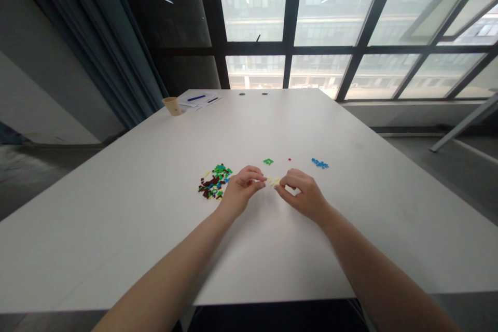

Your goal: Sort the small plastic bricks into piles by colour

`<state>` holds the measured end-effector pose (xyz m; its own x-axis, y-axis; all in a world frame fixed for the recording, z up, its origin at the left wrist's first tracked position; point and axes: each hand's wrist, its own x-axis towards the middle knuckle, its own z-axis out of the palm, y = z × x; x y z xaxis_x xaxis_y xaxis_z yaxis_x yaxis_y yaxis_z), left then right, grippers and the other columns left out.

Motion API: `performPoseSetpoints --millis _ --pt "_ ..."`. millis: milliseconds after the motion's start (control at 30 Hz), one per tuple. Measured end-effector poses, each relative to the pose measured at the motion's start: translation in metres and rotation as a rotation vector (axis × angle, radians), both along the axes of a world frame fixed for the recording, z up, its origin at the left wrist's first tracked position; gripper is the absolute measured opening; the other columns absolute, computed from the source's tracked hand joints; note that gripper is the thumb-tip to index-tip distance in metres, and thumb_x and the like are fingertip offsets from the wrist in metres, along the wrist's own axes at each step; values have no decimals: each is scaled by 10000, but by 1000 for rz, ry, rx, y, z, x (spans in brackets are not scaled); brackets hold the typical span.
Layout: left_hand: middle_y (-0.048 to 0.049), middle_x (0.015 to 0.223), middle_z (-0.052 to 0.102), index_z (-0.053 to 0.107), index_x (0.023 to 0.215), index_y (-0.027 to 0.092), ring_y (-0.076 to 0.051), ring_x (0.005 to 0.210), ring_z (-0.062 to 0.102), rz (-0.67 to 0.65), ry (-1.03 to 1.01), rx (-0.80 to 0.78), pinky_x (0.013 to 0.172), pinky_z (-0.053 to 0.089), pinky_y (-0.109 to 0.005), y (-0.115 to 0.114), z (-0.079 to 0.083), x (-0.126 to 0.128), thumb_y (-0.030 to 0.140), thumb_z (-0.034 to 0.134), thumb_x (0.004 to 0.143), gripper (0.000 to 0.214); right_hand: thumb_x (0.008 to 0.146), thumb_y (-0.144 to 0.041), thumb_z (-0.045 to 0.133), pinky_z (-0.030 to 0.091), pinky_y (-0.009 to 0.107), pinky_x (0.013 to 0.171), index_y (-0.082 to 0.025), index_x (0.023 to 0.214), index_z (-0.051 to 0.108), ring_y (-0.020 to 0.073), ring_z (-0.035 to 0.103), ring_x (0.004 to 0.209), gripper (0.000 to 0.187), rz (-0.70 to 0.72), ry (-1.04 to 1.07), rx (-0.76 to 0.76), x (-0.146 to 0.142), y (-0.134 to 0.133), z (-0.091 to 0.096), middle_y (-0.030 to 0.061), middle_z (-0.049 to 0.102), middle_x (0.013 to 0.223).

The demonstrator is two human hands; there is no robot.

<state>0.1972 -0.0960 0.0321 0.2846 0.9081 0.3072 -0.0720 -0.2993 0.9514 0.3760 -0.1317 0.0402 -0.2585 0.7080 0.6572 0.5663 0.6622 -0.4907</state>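
Note:
My left hand (241, 189) and my right hand (301, 193) meet over the white table (155, 192), fingertips pinched together. Between them sits a small pale yellow piece (272, 181), gripped from both sides. Just left of my left hand lies a mixed pile of small bricks (213, 182) in green, dark red, yellow and blue. Beyond my hands lie a small green group (268, 161), one tiny red piece (289, 159) and a small blue group (319, 163).
A paper cup (171, 106) stands at the far left corner beside papers with a blue pen (198, 98). Large windows and a dark curtain (105, 36) rise behind the table. The table's near edge runs just under my forearms.

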Motion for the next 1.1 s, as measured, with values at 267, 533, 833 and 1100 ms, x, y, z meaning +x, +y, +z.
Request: performPoseSetpoints --millis 267,533,833,1100 --pt "-22 814 562 673 654 185 -132 763 517 -105 3 -108 701 400 -266 2 -2 0 315 709 615 140 785 -200 571 412 282 636 -214 847 632 123 482 610 89 4 60 167 -8 0 -4 2 545 641" --pt "-19 789 549 678 673 172 -119 735 489 -208 -124 -275 695 399 -252 2 -13 3 350 722 596 198 783 -237 580 417 292 621 -227 904 672 128 485 599 152 -35 45 172 -12 -3 -6 10 556 634" --pt "-30 788 563 669 659 157 -118 732 482 -308 -101 -346 690 399 -240 0 -9 3 374 705 618 223 794 -238 567 403 280 598 -232 886 693 119 461 563 155 -51 53 143 -14 -2 -10 -1 519 581" --pt "-38 792 585 686 671 164 -127 730 484 -321 -60 -316 695 385 -257 1 -10 3 395 694 623 237 783 -265 590 392 275 582 -239 873 702 118 452 561 146 -31 75 111 -12 1 -10 -8 501 556"
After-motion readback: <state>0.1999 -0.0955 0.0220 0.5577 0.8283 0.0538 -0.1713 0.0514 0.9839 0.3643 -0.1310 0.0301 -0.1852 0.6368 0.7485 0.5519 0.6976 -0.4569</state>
